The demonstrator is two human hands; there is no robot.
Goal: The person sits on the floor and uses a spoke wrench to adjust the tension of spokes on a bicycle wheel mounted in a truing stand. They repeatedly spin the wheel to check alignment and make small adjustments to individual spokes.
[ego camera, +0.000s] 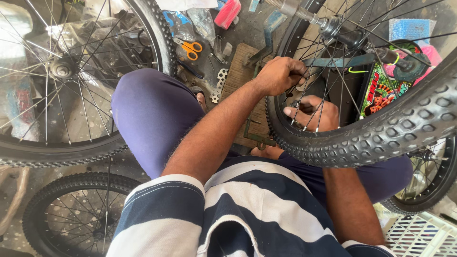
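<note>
Wheel (381,133): knobby tyre, held upright at 3 o'clock, over the lap.
Left hand (280,74): grip pinched on a spoke (304,102) near the rim.
Right hand (312,113): seen through the spokes, grip curled; what is pinched cannot be told.
Scissors (190,48): orange-handled, lying on the floor at 12 o'clock.

both arms reach forward, left hand (281,74) curled in a loose fist, right hand (312,113) pinching with fingertips.
</note>
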